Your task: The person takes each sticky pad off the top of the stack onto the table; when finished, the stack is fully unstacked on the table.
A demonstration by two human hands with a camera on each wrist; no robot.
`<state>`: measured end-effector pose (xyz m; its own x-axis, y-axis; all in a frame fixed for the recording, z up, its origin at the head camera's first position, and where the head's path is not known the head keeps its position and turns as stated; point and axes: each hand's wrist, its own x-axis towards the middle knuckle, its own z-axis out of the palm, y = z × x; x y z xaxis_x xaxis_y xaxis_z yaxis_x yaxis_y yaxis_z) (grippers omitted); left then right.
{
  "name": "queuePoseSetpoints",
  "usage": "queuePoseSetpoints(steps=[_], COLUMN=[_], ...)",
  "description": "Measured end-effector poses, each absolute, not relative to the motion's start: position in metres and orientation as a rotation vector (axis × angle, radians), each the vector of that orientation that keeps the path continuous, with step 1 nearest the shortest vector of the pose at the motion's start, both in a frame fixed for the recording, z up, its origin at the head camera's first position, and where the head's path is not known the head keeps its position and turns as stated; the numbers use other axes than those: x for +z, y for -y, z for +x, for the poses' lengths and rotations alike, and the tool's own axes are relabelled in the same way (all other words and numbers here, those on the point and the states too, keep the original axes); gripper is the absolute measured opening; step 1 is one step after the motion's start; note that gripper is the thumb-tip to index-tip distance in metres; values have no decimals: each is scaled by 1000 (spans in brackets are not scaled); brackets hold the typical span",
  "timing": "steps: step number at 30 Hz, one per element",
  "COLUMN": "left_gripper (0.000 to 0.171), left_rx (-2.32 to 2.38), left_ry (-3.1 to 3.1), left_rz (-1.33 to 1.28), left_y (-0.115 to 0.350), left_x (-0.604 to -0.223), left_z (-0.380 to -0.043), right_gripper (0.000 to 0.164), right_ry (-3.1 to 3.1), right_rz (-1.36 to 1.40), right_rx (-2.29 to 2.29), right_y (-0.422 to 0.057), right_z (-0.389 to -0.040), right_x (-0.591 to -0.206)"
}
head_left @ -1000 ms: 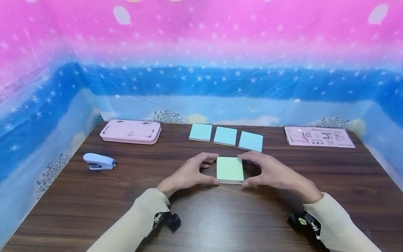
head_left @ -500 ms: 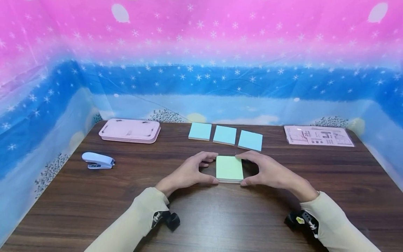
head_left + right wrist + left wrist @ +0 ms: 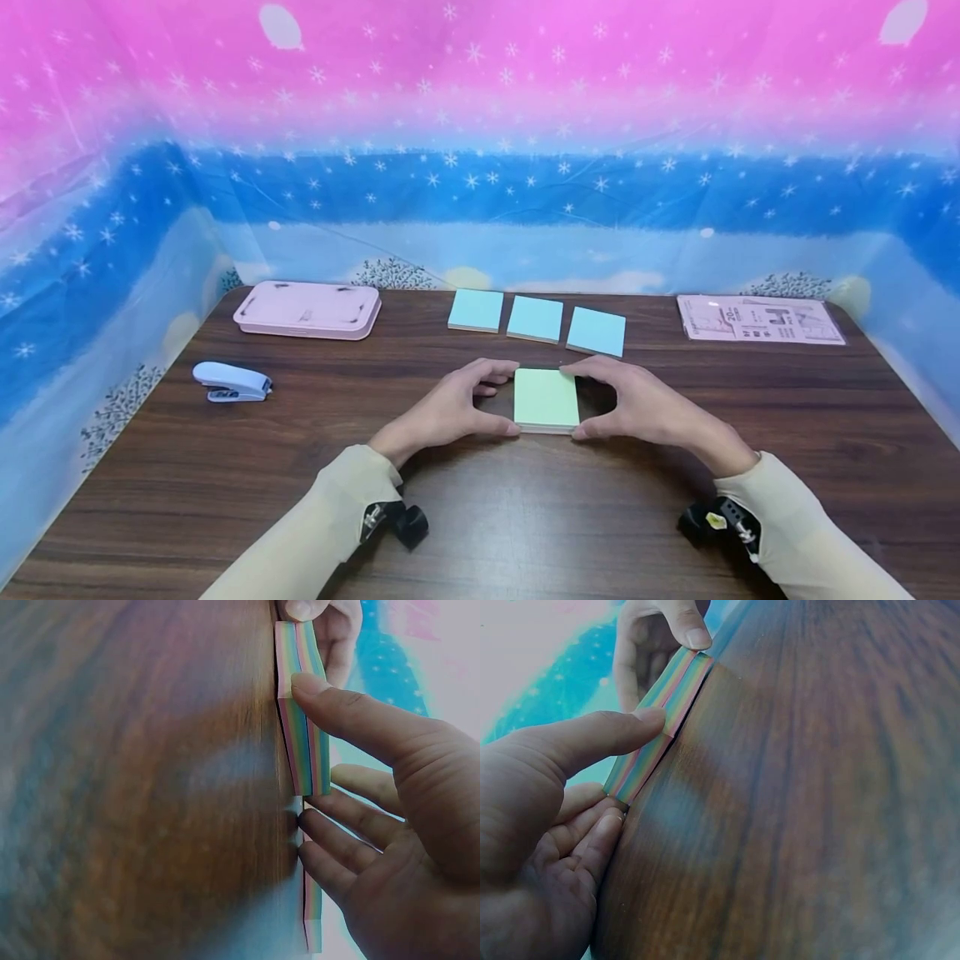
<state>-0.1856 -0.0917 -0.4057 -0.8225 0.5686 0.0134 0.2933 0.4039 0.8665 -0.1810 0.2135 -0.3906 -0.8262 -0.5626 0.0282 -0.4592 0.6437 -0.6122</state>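
A square stack of sticky notes (image 3: 547,397), light green on top, lies flat on the table between my hands. Two pads with rainbow-striped edges make up this stack (image 3: 304,750), as the right wrist view shows. My left hand (image 3: 444,410) grips its left side, thumb at the near corner and fingers at the far corner. From the opposite side my right hand (image 3: 651,408) holds it the same way, with thumb in front and fingers behind. Beyond them, three blue-topped sticky note pads (image 3: 535,319) lie in a slanting row.
A pink flat case (image 3: 307,310) lies at the back left, with a pale blue stapler (image 3: 233,382) in front of it. At the back right is a pink printed packet (image 3: 761,319). A patterned cloth (image 3: 465,192) surrounds the wooden table (image 3: 495,517) behind and at the sides.
My right hand has shifted slightly left against the stack. The left hand and the stack have stayed nearly still; the head view has drifted a little.
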Motion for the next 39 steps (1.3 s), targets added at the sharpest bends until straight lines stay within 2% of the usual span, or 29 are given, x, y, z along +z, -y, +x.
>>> queuePoseSetpoints(steps=[21, 39], left_gripper=[80, 72], left_rx=[1348, 1316], left_ry=[-2437, -2471], left_rz=[763, 839], left_y=[87, 88], left_x=[-405, -406], left_z=[-184, -185], right_gripper=[79, 81], right_ry=[-2716, -2800], right_rz=[-869, -862], right_rx=[-948, -951], right_y=[-215, -232], right_z=[-182, -180], right_x=[-390, -360])
